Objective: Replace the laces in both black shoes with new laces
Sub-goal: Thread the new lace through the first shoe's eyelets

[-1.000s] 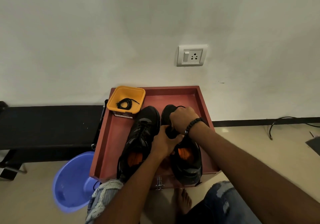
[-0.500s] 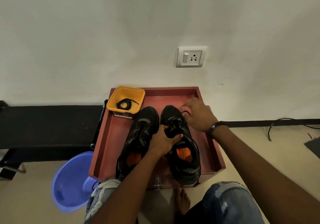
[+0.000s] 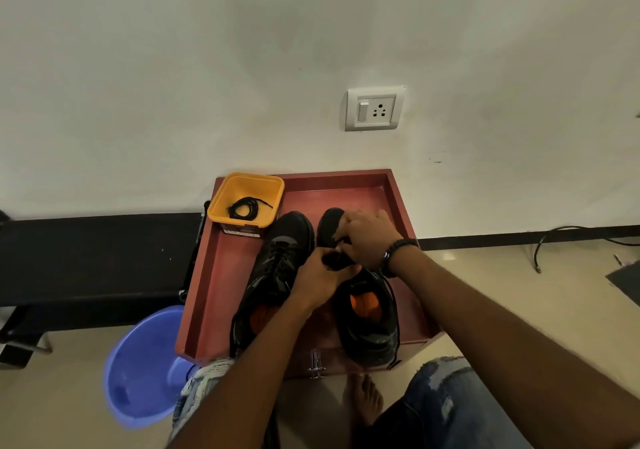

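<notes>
Two black shoes with orange insoles stand side by side in a red tray (image 3: 221,296), toes toward the wall. The left shoe (image 3: 273,275) is laced. My left hand (image 3: 320,277) grips the tongue area of the right shoe (image 3: 369,324). My right hand (image 3: 367,239) lies over that shoe's forefoot, its fingers curled at the black lace there. A loose end of that lace trails down the shoe's right side. A coiled black lace (image 3: 244,208) lies in a yellow tub (image 3: 247,185) at the tray's back left corner.
A blue plastic basin (image 3: 145,365) sits on the floor left of the tray. A black bench (image 3: 93,258) runs along the wall on the left. A wall socket (image 3: 374,109) is above the tray. My knees and a bare foot (image 3: 363,396) are below the tray.
My right hand swung out to the right past the toe of the right shoe, then came back over its forefoot beside my left hand. My left hand has kept its hold.
</notes>
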Available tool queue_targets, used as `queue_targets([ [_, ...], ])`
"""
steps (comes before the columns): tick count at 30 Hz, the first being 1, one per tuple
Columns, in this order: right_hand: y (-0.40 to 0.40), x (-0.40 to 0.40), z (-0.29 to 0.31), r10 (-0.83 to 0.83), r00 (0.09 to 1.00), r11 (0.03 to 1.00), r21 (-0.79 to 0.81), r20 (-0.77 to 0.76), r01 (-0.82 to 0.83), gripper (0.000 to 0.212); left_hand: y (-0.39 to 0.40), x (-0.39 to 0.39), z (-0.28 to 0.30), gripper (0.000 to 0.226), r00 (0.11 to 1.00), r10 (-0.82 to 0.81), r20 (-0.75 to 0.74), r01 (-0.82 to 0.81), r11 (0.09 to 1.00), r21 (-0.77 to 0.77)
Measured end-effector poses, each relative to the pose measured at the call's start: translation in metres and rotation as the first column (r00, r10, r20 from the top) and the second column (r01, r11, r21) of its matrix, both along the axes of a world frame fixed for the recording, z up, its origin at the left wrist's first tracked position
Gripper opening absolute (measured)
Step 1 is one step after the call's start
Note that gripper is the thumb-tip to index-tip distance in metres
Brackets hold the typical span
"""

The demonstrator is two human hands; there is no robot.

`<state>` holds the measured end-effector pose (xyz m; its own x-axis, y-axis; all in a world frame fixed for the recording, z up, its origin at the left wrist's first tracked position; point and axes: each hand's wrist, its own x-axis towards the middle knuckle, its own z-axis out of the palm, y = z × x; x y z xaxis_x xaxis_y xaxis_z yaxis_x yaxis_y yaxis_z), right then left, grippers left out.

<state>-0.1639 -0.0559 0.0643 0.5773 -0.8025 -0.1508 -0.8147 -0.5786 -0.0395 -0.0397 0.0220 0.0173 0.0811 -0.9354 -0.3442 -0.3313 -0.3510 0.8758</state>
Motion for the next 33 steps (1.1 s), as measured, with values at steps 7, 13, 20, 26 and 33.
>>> queue_targets([
  [7,-0.002,-0.022,0.021,-0.535,0.517,0.810,0.580,0.668,0.088,0.024,-0.003,-0.003,-0.003,0.073,0.996,0.008,0.089,-0.007,1.000,-0.014],
  [13,-0.001,-0.035,0.024,-0.647,0.396,0.749,0.641,0.652,0.168,0.024,-0.001,-0.005,0.000,0.073,0.995,0.007,0.100,-0.007,1.000,0.007],
  [20,-0.008,-0.042,0.000,-0.637,0.518,0.763,0.371,0.571,0.529,0.031,-0.003,-0.013,-0.002,0.071,0.987,-0.039,0.157,0.029,0.997,0.065],
  [26,0.005,-0.042,0.020,-0.145,0.847,0.950,-0.167,0.511,0.263,0.014,0.001,-0.016,-0.004,0.068,0.984,-0.006,0.177,-0.003,0.999,0.051],
  [33,0.013,-0.020,0.012,-0.099,0.991,0.992,0.070,-0.088,0.105,0.023,0.002,-0.017,-0.006,0.063,0.974,-0.034,0.222,0.034,0.999,0.005],
])
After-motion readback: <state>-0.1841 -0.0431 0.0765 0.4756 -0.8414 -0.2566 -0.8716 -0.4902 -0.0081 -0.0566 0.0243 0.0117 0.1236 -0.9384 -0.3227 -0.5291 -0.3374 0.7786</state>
